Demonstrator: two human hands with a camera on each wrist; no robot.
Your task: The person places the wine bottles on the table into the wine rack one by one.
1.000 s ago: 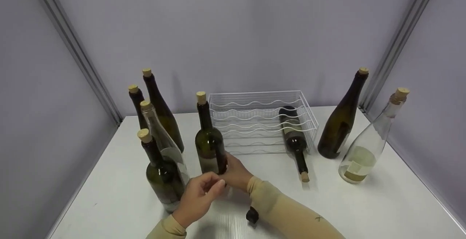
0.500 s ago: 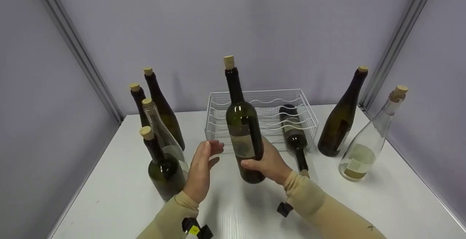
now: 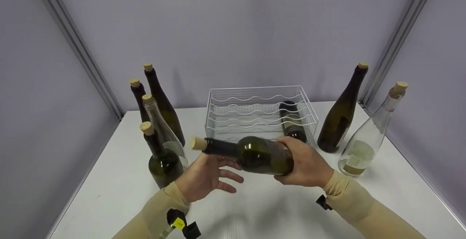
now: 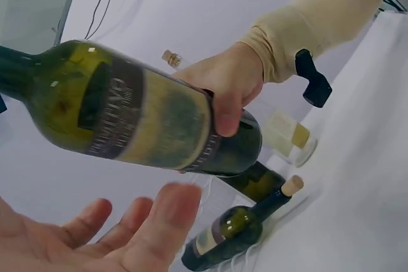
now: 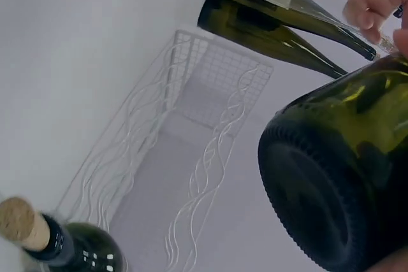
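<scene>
My right hand [image 3: 307,164] grips a dark green wine bottle [image 3: 260,155] around its lower end. The bottle hangs above the table, lying almost level, its cork [image 3: 198,143] pointing left. In the left wrist view, a label [image 4: 169,119] shows on its side. Beneath the neck, my left hand [image 3: 202,179] has its fingers spread and pinches nothing; in the left wrist view its fingertips are apart from the bottle body. Behind stands a white wire rack [image 3: 255,87] with wavy rails. One corked dark bottle [image 3: 290,119] lies in its right side, its neck hidden by my right hand.
Several corked bottles stand at left, among them a green bottle [image 3: 164,166] close to my left forearm and a clear bottle [image 3: 160,122]. At right are a brown bottle [image 3: 338,122] and a clear bottle [image 3: 362,151]. Panels enclose the white table [image 3: 113,180].
My right hand has lifted the wine bottle off the table area at left, carried it right, and tipped it from upright to nearly level. My left hand has spread its fingers under the neck.
</scene>
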